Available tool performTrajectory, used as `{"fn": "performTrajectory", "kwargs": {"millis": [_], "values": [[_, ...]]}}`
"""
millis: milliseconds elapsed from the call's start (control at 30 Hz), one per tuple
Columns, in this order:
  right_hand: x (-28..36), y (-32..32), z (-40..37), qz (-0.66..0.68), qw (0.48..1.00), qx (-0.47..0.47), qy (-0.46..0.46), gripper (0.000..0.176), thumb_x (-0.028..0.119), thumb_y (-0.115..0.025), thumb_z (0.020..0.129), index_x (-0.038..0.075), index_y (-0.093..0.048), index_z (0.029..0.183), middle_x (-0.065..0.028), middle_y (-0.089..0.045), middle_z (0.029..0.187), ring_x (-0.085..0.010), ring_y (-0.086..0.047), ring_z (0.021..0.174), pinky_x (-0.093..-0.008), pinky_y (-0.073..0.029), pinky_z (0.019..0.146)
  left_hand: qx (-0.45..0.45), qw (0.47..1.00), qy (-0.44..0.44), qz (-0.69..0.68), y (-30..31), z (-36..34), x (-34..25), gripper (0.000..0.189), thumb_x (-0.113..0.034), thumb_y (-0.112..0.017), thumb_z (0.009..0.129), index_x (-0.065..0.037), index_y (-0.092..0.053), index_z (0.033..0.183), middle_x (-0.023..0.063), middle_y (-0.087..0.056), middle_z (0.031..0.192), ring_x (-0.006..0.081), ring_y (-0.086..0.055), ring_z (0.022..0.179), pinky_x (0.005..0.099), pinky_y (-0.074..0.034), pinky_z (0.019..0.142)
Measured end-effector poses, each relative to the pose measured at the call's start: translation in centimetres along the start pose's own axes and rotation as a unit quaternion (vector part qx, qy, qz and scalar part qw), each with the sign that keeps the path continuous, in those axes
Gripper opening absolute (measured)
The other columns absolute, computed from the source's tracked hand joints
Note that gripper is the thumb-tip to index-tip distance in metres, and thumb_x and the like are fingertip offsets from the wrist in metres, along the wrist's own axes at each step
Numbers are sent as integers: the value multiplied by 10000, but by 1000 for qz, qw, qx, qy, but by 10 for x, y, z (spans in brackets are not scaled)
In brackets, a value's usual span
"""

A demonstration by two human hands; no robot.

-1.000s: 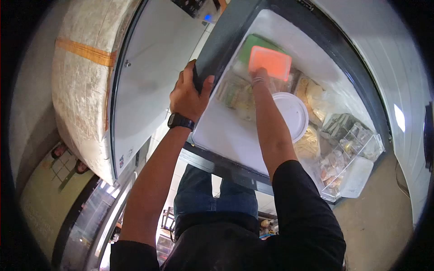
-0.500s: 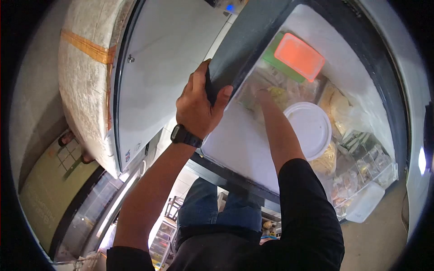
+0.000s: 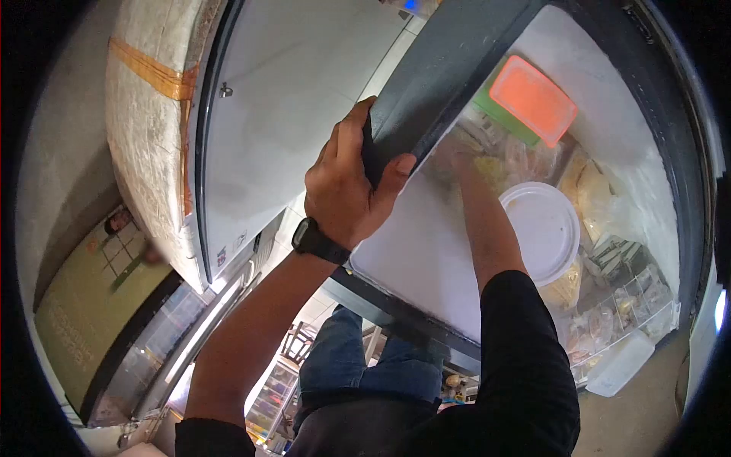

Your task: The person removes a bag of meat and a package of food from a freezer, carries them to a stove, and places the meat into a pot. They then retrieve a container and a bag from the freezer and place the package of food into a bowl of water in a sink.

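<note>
My left hand (image 3: 354, 175), with a black watch at the wrist, grips the dark rim (image 3: 419, 84) of an open chest freezer, its thumb on the inner edge. Deep inside the freezer is my right hand (image 3: 461, 161), blurred among plastic bags (image 3: 487, 171); its fingers cannot be made out. Beside the right forearm sits a round white lid (image 3: 542, 232). Above it lies a container with an orange lid (image 3: 533, 100), over a green one (image 3: 504, 114).
A wire basket (image 3: 620, 312) of bagged items and a white plastic container (image 3: 620, 364) are at the freezer's right end. To the left stand a grey door panel (image 3: 266, 129) and a worn box with orange tape (image 3: 148, 68). Chairs and shelves show below.
The view has shifted, so the freezer and its contents appear slightly further right. My left hand remains on the rim, and my right hand is still down among the bags.
</note>
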State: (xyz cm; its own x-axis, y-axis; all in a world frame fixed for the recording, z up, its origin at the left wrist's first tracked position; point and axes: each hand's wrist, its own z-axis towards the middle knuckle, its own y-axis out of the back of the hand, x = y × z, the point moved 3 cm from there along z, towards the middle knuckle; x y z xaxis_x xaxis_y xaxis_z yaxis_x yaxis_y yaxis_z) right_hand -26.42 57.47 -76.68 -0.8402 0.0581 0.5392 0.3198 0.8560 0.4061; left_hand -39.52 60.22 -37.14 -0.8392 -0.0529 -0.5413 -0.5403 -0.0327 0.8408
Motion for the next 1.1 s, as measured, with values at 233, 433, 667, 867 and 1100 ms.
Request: {"fn": "performTrajectory", "kwargs": {"millis": [233, 433, 667, 867, 1100], "values": [[4, 2, -61, -128, 990, 12, 52, 542, 239, -753, 716, 49, -550, 1181, -231, -590, 1140, -384, -549, 1107, -448, -438, 939, 30, 999, 35, 21, 6, 1, -8, 639, -567, -480, 914, -70, -448, 1313, 187, -622, 1122, 360, -655, 946, 412, -543, 763], [11, 66, -174, 67, 917, -331, 213, 413, 174, -732, 735, 36, -567, 1088, -180, -627, 1071, -341, -612, 1001, -448, -475, 862, 4, 999, 32, 32, 10, 3, -13, 596, -526, -507, 907, -74, -469, 1295, 169, -629, 1046, 349, -656, 889, 429, -550, 697], [36, 161, -311, 75, 777, -625, 3, 447, 171, -772, 730, 13, -530, 1071, -102, -612, 930, -240, -611, 828, -336, -499, 757, 35, 998, 53, 26, 16, 1, -13, 563, -484, -469, 935, -75, -432, 1320, 178, -588, 1095, 361, -616, 953, 479, -517, 778], [134, 217, -381, 697, 470, -536, 70, 419, 67, -682, 840, 33, -538, 1232, -84, -645, 1067, -166, -624, 937, -298, -515, 781, 81, 991, 103, 0, 21, 4, -15, 535, -429, -491, 927, -81, -415, 1327, 193, -584, 1081, 363, -606, 939, 491, -518, 811], [330, 252, -246, 734, 589, -282, 187, 344, 288, -633, 884, 22, -641, 1102, -48, -656, 981, -148, -617, 879, -286, -488, 769, 121, 983, 136, 16, 1, -8, 10, 525, -384, -593, 840, -151, -476, 1295, 123, -594, 1126, 338, -573, 1038, 434, -486, 888]]}}
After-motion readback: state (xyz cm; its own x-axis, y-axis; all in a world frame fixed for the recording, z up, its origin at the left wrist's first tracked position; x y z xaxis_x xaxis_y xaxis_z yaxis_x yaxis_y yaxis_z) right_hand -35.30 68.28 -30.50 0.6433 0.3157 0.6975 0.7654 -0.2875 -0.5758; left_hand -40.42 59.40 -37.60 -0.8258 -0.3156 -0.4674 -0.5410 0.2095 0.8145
